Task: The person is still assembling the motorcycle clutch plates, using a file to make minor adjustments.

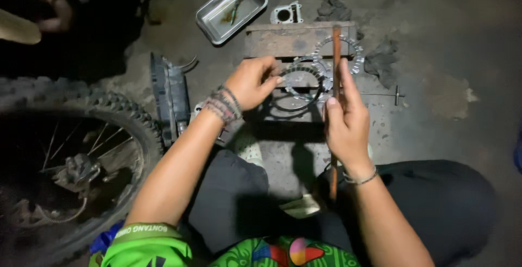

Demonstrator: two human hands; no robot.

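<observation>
Over a wooden block on the garage floor, our left hand pinches a toothed clutch plate while our right hand grips a rusty rod. A slipped pinch could drop the plate onto the gritty concrete.

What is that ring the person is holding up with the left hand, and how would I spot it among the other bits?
Start at the wooden block on the floor beyond the knees. Just in front of it, the left hand pinches a dark toothed ring by its edge. Unlike the paler ring lying flat on the block, it is darker, lifted, and beside the thin rod in the right hand.
</observation>
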